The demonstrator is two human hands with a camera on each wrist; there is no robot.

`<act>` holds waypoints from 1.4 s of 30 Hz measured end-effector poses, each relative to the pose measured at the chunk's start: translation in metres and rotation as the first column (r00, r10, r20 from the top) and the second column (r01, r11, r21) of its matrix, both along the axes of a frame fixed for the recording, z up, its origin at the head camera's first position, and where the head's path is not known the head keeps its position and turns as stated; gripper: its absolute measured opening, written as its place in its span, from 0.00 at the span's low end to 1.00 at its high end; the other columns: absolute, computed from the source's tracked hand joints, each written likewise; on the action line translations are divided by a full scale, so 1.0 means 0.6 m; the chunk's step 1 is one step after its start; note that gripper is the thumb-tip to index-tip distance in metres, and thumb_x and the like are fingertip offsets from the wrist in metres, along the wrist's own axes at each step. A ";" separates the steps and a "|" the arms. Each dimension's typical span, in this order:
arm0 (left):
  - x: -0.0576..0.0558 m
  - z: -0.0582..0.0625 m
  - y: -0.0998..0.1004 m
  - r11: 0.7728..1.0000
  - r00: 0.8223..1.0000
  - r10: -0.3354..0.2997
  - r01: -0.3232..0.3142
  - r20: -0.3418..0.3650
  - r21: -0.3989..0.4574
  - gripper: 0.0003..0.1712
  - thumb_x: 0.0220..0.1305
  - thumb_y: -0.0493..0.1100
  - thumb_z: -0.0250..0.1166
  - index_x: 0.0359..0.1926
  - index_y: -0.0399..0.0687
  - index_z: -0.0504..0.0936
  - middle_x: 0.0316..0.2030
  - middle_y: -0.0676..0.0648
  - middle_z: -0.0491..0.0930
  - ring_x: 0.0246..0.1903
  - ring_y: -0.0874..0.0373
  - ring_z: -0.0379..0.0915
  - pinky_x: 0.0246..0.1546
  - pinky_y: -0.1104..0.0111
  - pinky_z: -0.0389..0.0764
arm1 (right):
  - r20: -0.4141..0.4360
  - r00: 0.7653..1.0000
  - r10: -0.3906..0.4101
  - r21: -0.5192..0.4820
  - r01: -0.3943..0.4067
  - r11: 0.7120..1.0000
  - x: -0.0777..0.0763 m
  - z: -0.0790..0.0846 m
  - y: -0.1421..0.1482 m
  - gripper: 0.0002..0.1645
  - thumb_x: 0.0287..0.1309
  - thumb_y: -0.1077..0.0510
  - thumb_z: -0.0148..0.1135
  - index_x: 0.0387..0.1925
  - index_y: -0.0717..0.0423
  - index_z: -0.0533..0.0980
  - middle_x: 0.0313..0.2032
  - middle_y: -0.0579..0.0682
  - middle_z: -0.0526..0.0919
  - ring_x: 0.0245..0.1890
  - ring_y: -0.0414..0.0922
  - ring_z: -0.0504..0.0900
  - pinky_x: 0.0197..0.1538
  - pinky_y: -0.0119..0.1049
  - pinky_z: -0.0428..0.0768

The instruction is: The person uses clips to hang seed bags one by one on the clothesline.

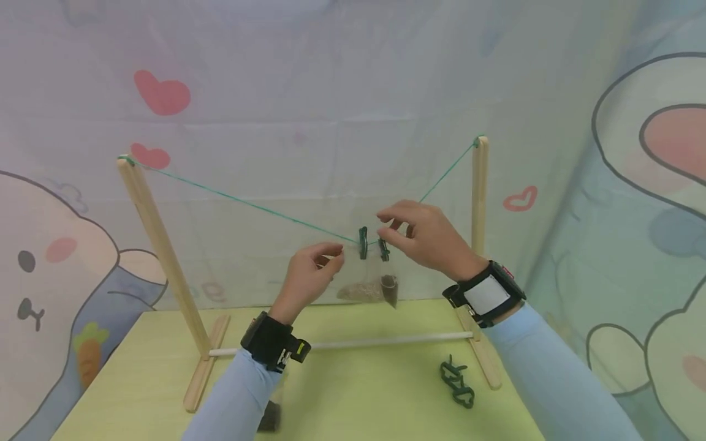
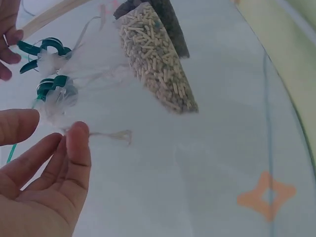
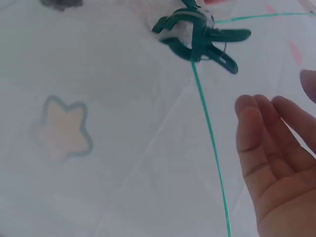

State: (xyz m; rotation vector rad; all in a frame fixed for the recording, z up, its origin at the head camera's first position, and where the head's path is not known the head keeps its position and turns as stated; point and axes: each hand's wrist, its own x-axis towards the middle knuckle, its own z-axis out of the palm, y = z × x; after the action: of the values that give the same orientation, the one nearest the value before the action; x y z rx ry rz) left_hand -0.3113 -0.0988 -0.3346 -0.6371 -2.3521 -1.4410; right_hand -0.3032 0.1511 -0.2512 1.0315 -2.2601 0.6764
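Observation:
Two dark green clips, a left one (image 1: 363,243) and a right one (image 1: 383,250), sit on a green string (image 1: 242,202) that dips in a V. From them hang two clear plastic bags, one with pale pellets (image 2: 155,64) and one with dark brown contents (image 1: 389,290). My left hand (image 1: 314,272) is just left of the left clip, fingers loosely bent with a gap to the thumb; its fingertips overlap the bag's gathered top in the left wrist view. My right hand (image 1: 421,236) is beside the right clip, thumb and fingers apart, nothing between them (image 3: 281,163).
Wooden posts stand left (image 1: 165,251) and right (image 1: 478,196), holding the string's ends. A white rod (image 1: 386,340) joins their feet on the yellow table (image 1: 353,392). Several loose green clips (image 1: 456,383) lie at right; another dark-filled bag (image 1: 269,418) lies near my left forearm.

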 end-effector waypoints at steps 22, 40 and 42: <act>0.096 -0.074 -0.099 0.845 0.737 0.218 -0.470 -0.640 -0.253 0.31 0.66 0.38 0.72 0.66 0.27 0.74 0.63 0.27 0.74 0.62 0.32 0.73 0.60 0.44 0.77 | -0.364 0.900 -0.241 -0.238 0.160 0.958 0.031 -0.205 0.106 0.34 0.80 0.41 0.49 0.56 0.69 0.82 0.55 0.64 0.83 0.55 0.63 0.81 0.55 0.58 0.77; 0.144 -0.191 -0.123 0.713 0.741 0.299 -0.592 -0.601 -0.375 0.35 0.65 0.46 0.71 0.66 0.29 0.75 0.65 0.28 0.73 0.65 0.32 0.70 0.61 0.42 0.74 | -0.190 0.927 -0.324 -0.213 0.284 0.935 0.068 -0.361 0.112 0.40 0.79 0.36 0.47 0.60 0.71 0.78 0.61 0.69 0.78 0.61 0.68 0.75 0.55 0.69 0.74; 0.151 -0.200 -0.120 0.707 0.757 0.316 -0.589 -0.572 -0.390 0.35 0.64 0.46 0.73 0.65 0.29 0.76 0.65 0.28 0.74 0.64 0.32 0.70 0.60 0.41 0.75 | -0.162 0.930 -0.329 -0.201 0.295 0.934 0.075 -0.369 0.114 0.36 0.78 0.39 0.52 0.60 0.71 0.78 0.62 0.69 0.77 0.63 0.68 0.74 0.56 0.69 0.74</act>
State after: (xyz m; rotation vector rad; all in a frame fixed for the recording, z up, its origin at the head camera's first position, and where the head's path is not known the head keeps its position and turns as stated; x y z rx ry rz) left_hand -0.2209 -0.1710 -0.4548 -0.3921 -2.2690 -0.3074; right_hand -0.2583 0.2198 -0.4724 0.6049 -2.0892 0.5947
